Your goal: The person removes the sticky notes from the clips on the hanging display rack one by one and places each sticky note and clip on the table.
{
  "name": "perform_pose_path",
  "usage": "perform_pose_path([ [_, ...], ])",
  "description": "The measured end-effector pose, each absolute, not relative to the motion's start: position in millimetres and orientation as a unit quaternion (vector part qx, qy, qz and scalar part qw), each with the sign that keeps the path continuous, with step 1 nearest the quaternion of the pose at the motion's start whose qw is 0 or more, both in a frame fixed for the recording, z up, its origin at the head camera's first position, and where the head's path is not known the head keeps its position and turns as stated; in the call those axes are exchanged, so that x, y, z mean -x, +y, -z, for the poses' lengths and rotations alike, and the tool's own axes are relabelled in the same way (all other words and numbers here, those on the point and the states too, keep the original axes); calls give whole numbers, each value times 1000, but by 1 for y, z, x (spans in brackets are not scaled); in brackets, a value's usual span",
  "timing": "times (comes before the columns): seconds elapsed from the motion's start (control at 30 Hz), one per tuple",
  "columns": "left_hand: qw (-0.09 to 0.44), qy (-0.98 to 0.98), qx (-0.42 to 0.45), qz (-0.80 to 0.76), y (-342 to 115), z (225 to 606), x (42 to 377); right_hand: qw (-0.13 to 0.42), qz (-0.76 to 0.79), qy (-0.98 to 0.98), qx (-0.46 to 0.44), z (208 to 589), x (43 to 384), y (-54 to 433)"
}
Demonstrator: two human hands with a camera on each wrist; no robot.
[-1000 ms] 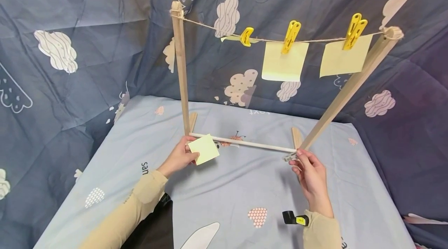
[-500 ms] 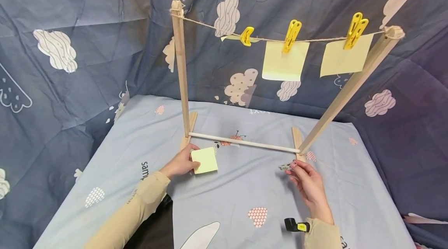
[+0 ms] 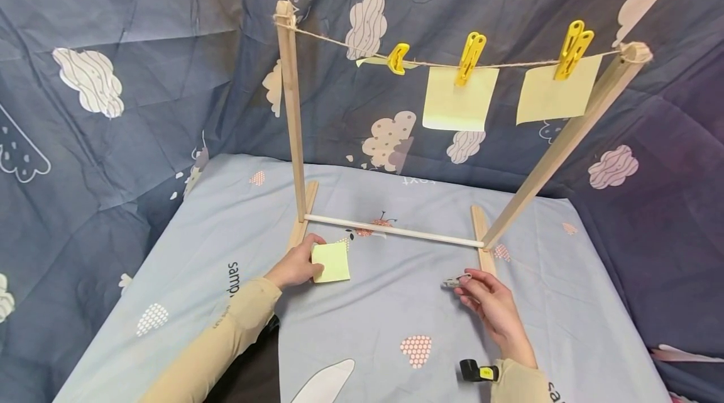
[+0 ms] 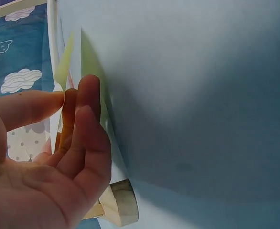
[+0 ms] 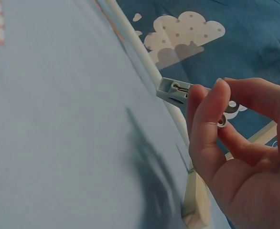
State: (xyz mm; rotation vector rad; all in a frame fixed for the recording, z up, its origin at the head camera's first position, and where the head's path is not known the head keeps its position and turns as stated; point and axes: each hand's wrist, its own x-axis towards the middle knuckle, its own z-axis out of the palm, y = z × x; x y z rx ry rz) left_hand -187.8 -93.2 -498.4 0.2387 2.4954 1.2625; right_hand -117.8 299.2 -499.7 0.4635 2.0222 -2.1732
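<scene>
My left hand (image 3: pixel 296 263) pinches a yellow sticky note (image 3: pixel 331 262) between thumb and fingers, low over the left side of the sheet-covered table. Seen edge-on in the left wrist view, the note (image 4: pixel 65 64) stands at the thumb tip, and more yellow-green paper (image 4: pixel 90 55) shows behind the fingertips. On the right, my right hand (image 3: pixel 493 305) grips a grey clothespin (image 3: pixel 452 281) at its handle end. In the right wrist view the clothespin's jaw end (image 5: pixel 166 90) points away from the fingers, with its spring visible.
A wooden frame has a left post (image 3: pixel 291 120), a right post (image 3: pixel 565 145) and a white bottom rod (image 3: pixel 396 232). Yellow clothespins (image 3: pixel 469 58) hold three yellow notes (image 3: pixel 460 101) on its string (image 3: pixel 520 65). Dark patterned cloth (image 3: pixel 170 26) hangs behind.
Both hands have come back from the frame's base toward the person, still holding note and clothespin. The note has turned from slanted to nearly square-on. The frame is unchanged.
</scene>
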Motion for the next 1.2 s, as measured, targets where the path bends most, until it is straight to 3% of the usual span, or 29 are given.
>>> perform_pose_path([
  [0.53, 139, 926, -109, -335, -86, 499, 189, 121, 623, 755, -167, 506, 120, 294],
  [0.9, 130, 955, -87, -254, -73, 493, 186, 124, 543, 811, -180, 506, 118, 289],
  [1.2, 86, 970, -79, -214, -66, 494, 186, 131, 491, 841, -187, 506, 113, 289],
])
